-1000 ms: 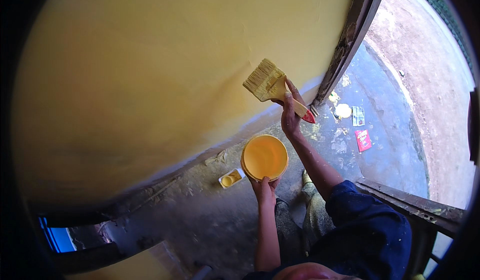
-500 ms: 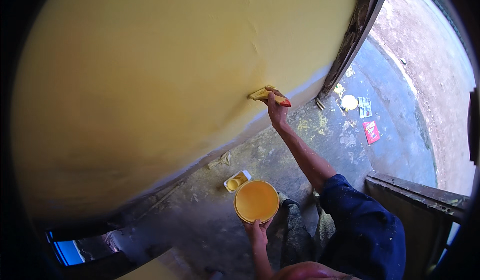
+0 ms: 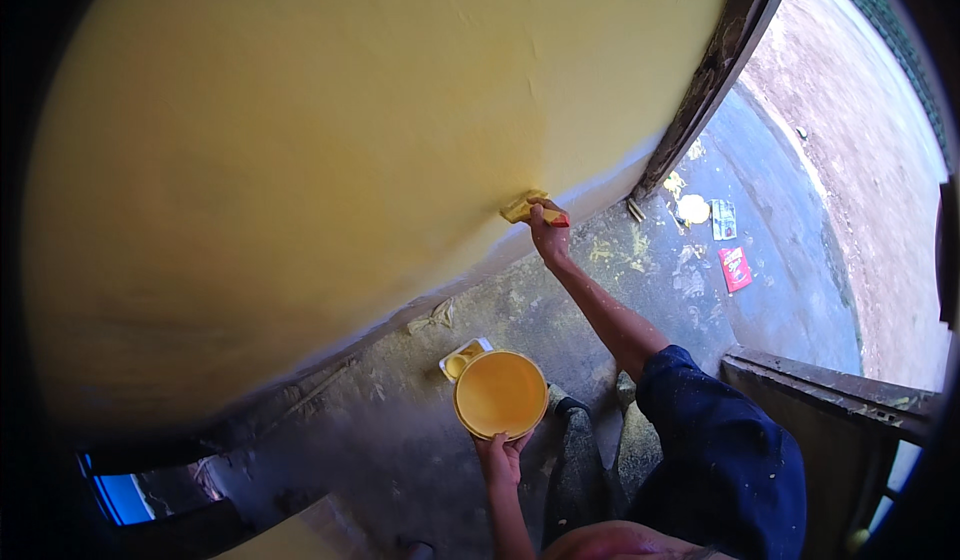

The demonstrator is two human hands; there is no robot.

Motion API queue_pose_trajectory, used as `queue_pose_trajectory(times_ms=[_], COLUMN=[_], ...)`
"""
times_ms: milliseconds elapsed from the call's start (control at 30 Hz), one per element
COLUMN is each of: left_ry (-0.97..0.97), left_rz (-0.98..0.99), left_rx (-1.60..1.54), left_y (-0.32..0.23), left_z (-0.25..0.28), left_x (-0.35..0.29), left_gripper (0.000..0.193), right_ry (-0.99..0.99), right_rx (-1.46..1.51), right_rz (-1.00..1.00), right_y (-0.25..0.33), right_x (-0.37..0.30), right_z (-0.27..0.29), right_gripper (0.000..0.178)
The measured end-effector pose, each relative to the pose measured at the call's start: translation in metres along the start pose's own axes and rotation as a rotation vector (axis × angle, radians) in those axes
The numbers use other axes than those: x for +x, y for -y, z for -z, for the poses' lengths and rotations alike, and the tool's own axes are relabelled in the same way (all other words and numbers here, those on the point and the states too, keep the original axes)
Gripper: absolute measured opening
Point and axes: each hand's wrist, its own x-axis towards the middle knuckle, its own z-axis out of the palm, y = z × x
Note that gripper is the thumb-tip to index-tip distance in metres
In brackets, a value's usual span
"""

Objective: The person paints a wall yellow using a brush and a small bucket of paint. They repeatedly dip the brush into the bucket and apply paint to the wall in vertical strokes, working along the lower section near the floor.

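Observation:
My right hand point(image 3: 549, 235) is closed around a wide paintbrush point(image 3: 521, 206) with a red-tipped handle, its yellow bristles against the wall point(image 3: 330, 160). Yellow paint covers most of that wall; a pale strip point(image 3: 520, 243) runs along its bottom edge. Below, my left hand point(image 3: 501, 452) grips a round bucket point(image 3: 501, 394) of yellow-orange paint by its near rim and side. The fingers under the bucket are partly hidden.
A white tray point(image 3: 449, 367) with a yellow-stained cup stands on the paint-splashed floor point(image 3: 590, 310) behind the bucket. A crumpled rag point(image 3: 432, 318) lies by the wall. Beyond the dark door frame point(image 3: 690, 110) are a red packet point(image 3: 735, 270), another packet point(image 3: 723, 220) and a yellow-white blob point(image 3: 692, 209).
The brush and my right hand have moved slightly down along the wall, the brush handle now tilting differently. The bucket in my left hand has shifted a little left; the whole view has shifted slightly.

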Motion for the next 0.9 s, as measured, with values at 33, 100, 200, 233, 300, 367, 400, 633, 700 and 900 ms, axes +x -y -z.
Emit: queue_pose_trajectory(times_ms=[33,100,200,233,300,367,400,633,700,900], left_ry=[0.02,0.004,-0.03,-0.023,-0.019,0.003,-0.028,-0.079,-0.073,-0.107], left_rz=[-0.019,-0.014,0.005,0.014,0.019,-0.023,-0.011,-0.015,-0.019,-0.061], left_rx=[-0.004,0.001,-0.009,-0.008,0.004,-0.004,0.004,0.015,0.014,-0.041], left_y=[-0.002,-0.004,-0.003,-0.002,0.0,0.005,0.006,0.008,0.01,0.034], left_z=[0.001,0.002,0.004,0.005,0.008,0.007,0.007,0.001,-0.002,-0.019], left_x=[-0.001,-0.003,0.0,0.002,0.003,0.004,0.003,-0.018,-0.02,-0.016], left_gripper=[0.064,0.065,0.066,0.066,0.066,0.066,0.067,0.069,0.069,0.071], right_ry=[0.009,0.089,0.047,0.002,0.0,-0.011,0.0,0.054,0.037,-0.005], right_rx=[-0.009,0.314,0.227,0.081,-0.172,-0.196,-0.215,0.213,0.177,-0.256], right_rz=[0.035,0.27,0.391,0.434,0.461,0.461,0.38,0.123,0.317,0.447], right_y=[0.021,0.079,0.134,0.134,0.105,0.049,0.021,0.065,0.11,0.052], right_x=[0.002,0.01,0.0,-0.004,-0.016,-0.015,-0.019,0.024,0.029,0.033], right_z=[-0.001,-0.008,-0.003,-0.002,0.001,-0.008,-0.008,0.015,0.032,0.062], right_gripper=[0.031,0.028,0.025,0.024,0.022,0.022,0.022,0.027,0.029,0.026])
